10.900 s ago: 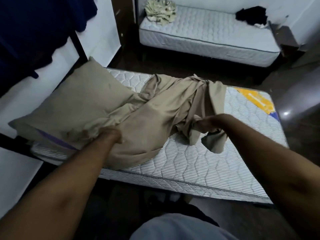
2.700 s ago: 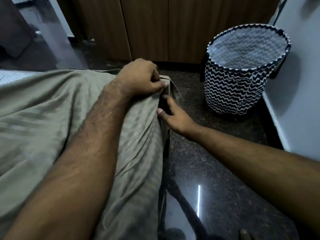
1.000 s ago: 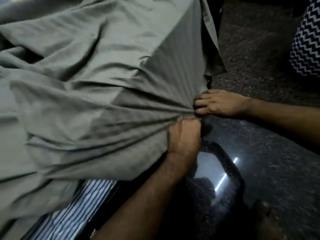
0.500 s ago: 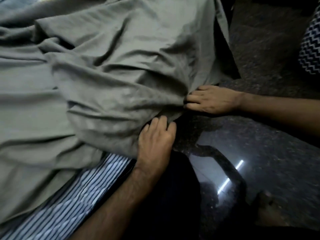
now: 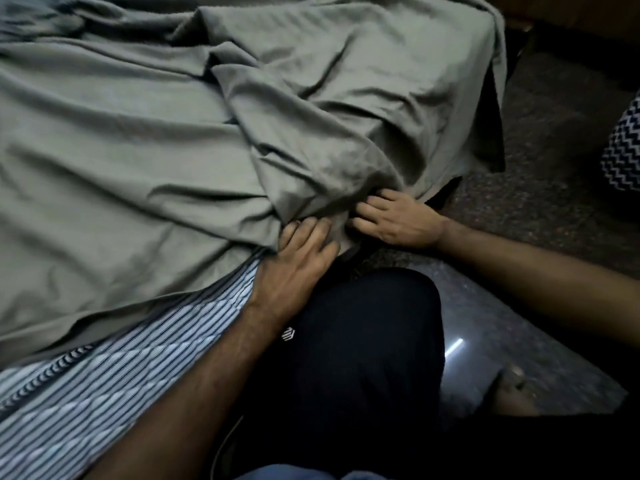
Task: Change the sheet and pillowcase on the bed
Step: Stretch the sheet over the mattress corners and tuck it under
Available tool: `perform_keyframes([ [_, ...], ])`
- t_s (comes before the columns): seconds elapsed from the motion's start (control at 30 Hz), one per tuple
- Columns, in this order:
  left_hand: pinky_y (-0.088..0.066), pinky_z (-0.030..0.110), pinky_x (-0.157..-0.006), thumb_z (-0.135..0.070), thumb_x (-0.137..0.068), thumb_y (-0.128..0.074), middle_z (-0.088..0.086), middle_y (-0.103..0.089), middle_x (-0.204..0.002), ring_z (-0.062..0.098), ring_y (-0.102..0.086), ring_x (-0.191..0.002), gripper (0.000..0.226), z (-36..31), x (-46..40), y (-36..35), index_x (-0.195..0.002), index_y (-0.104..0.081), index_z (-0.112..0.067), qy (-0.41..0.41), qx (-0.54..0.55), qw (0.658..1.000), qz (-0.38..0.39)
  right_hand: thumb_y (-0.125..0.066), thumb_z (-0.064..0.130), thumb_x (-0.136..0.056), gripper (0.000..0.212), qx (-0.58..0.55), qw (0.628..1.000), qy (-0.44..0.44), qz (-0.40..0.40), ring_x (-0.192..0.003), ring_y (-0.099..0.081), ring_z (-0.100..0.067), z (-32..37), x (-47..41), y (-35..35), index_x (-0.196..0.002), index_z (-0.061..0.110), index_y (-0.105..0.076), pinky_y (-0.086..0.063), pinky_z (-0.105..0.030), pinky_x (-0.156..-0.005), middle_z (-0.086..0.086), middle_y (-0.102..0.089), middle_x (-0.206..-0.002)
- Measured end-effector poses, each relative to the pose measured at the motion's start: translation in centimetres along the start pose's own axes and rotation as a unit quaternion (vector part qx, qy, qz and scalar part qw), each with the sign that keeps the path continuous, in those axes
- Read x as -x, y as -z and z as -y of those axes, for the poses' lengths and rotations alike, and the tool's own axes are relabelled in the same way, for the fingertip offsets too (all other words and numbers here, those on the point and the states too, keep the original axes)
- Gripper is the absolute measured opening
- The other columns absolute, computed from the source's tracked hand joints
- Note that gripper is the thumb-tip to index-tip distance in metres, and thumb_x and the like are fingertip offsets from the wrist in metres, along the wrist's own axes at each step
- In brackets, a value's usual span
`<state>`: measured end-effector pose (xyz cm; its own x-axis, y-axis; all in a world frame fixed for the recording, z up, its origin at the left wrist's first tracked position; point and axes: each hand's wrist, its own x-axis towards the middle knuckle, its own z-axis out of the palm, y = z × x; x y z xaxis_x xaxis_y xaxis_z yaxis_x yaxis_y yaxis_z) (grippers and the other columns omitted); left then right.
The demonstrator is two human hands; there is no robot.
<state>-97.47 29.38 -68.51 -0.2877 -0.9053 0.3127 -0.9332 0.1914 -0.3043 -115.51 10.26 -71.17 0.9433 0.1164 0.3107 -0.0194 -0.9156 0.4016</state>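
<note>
A grey-green sheet (image 5: 173,150) lies rumpled over the mattress (image 5: 104,382), whose blue-and-white striped side shows below the sheet's hem. The sheet hangs over the mattress corner at the upper right. My left hand (image 5: 294,258) presses its straight fingers against the bunched sheet edge at the mattress side. Right beside it, my right hand (image 5: 398,220) has its fingers curled into the same bunch of fabric, fingertips partly hidden in the folds. No pillow or pillowcase is in view.
A black-and-white zigzag laundry basket (image 5: 623,150) stands at the right edge on the dark polished floor (image 5: 554,220). My knee in dark trousers (image 5: 346,358) is close to the mattress side, and a bare foot (image 5: 512,386) rests on the floor.
My left hand has slid up along the mattress side to the bunched edge, closer to my right hand. The right hand has stayed on the fabric. The view has shifted slightly right.
</note>
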Motion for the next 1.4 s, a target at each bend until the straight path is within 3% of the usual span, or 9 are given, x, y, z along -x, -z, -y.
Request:
perform_keyframes([
  [0.17, -0.042, 0.039, -0.085, -0.02, -0.099, -0.056, 0.004, -0.06, -0.085, 0.027, -0.06, -0.088, 0.013, 0.0, -1.1, 0.5, -0.088, -0.063, -0.018, 0.025, 0.016, 0.998, -0.064, -0.022, 0.018, -0.109, 0.034, 0.032, 0.997, -0.065, -0.037, -0.09, -0.055, -0.028, 1.1, 0.3, -1.7, -0.123, 0.013, -0.053, -0.045, -0.04, -0.083, -0.012, -0.058, -0.114],
  [0.3, -0.038, 0.035, -0.059, -0.023, -0.095, -0.04, 0.003, -0.065, -0.069, 0.025, -0.065, -0.063, 0.026, -2.5, -3.0, 0.8, -0.083, -0.063, -0.02, 0.034, 0.064, 0.997, 0.017, -0.027, 0.017, -0.109, 0.025, -0.025, 1.0, 0.007, 0.007, -0.085, -0.053, -0.027, 0.6, 0.3, -1.5, -0.112, 0.013, -0.052, -0.043, -0.038, -0.069, -0.009, -0.057, -0.103],
  [0.4, -0.046, 0.036, -0.072, -0.026, -0.104, -0.038, 0.012, -0.072, -0.11, 0.031, -0.069, -0.101, 0.03, -4.3, -3.4, -0.2, -0.116, -0.064, -0.015, 0.06, 0.12, 0.956, 0.261, -0.037, 0.017, -0.103, 0.021, -0.08, 0.98, 0.158, 0.089, -0.089, -0.057, -0.027, 0.6, 2.1, -1.8, -0.119, 0.018, -0.051, -0.046, -0.039, -0.074, -0.006, -0.06, -0.1],
  [0.5, -0.045, 0.035, -0.092, -0.029, -0.106, -0.04, 0.019, -0.061, -0.133, 0.035, -0.058, -0.121, 0.036, -4.4, -5.7, -2.7, -0.129, -0.06, -0.009, 0.117, 0.24, 0.872, 0.409, -0.037, 0.02, -0.102, 0.023, -0.076, 0.98, 0.136, 0.126, -0.092, -0.06, -0.027, 1.6, 3.4, -2.3, -0.121, 0.02, -0.05, -0.045, -0.039, -0.078, -0.004, -0.064, -0.099],
  [0.63, -0.044, 0.033, -0.091, -0.022, -0.105, -0.042, 0.019, -0.06, -0.134, 0.035, -0.058, -0.121, 0.037, -4.3, -8.0, -4.0, -0.131, -0.059, -0.001, 0.172, 0.334, 0.79, 0.484, -0.038, 0.02, -0.1, 0.026, -0.049, 0.977, 0.156, 0.139, -0.091, -0.061, -0.025, 1.2, 3.3, -3.7, -0.125, 0.022, -0.048, -0.045, -0.037, -0.078, -0.002, -0.067, -0.093],
  [0.77, -0.045, 0.03, -0.079, -0.026, -0.103, -0.051, 0.019, -0.066, -0.122, 0.035, -0.062, -0.109, 0.033, -4.5, -8.8, -4.3, -0.121, -0.063, 0.0, 0.237, 0.429, 0.762, 0.422, -0.038, 0.024, -0.097, 0.024, -0.041, 0.982, 0.135, 0.128, -0.093, -0.058, -0.023, -0.2, 3.8, -3.7, -0.109, 0.021, -0.059, -0.039, -0.033, -0.076, -0.001, -0.067, -0.094],
  [0.93, -0.03, 0.027, -0.062, -0.032, -0.099, -0.061, 0.001, -0.056, -0.07, 0.023, -0.053, -0.072, 0.026, -5.6, -11.2, -3.0, -0.086, -0.064, -0.01, 0.268, 0.452, 0.822, 0.22, -0.039, 0.032, -0.098, 0.031, -0.03, 0.994, 0.057, 0.086, -0.085, -0.057, -0.028, -4.1, 6.3, -3.0, -0.103, 0.014, -0.063, -0.04, -0.038, -0.067, -0.009, -0.06, -0.096],
  [1.13, -0.04, 0.039, -0.104, -0.029, -0.096, -0.062, 0.018, -0.054, -0.13, 0.034, -0.05, -0.124, 0.042, -8.1, -17.1, -4.9, -0.13, -0.055, -0.006, 0.222, 0.376, 0.891, 0.122, -0.041, 0.035, -0.1, 0.038, -0.015, 0.981, -0.155, 0.113, -0.099, -0.062, -0.032, -10.9, 10.7, -2.9, -0.127, 0.01, -0.052, -0.045, -0.039, -0.077, -0.016, -0.058, -0.125],
  [1.4, -0.032, 0.033, -0.112, -0.046, -0.097, -0.055, 0.015, -0.026, -0.16, 0.028, -0.039, -0.14, 0.084, -10.9, -18.0, -9.1, -0.157, -0.015, -0.003, 0.267, 0.248, 0.918, 0.157, -0.03, 0.048, -0.107, 0.054, -0.079, 0.957, -0.248, 0.132, -0.141, -0.042, -0.023, -10.5, 12.4, -6.7, -0.152, 0.021, -0.04, -0.042, -0.038, -0.102, -0.006, -0.043, -0.154],
])
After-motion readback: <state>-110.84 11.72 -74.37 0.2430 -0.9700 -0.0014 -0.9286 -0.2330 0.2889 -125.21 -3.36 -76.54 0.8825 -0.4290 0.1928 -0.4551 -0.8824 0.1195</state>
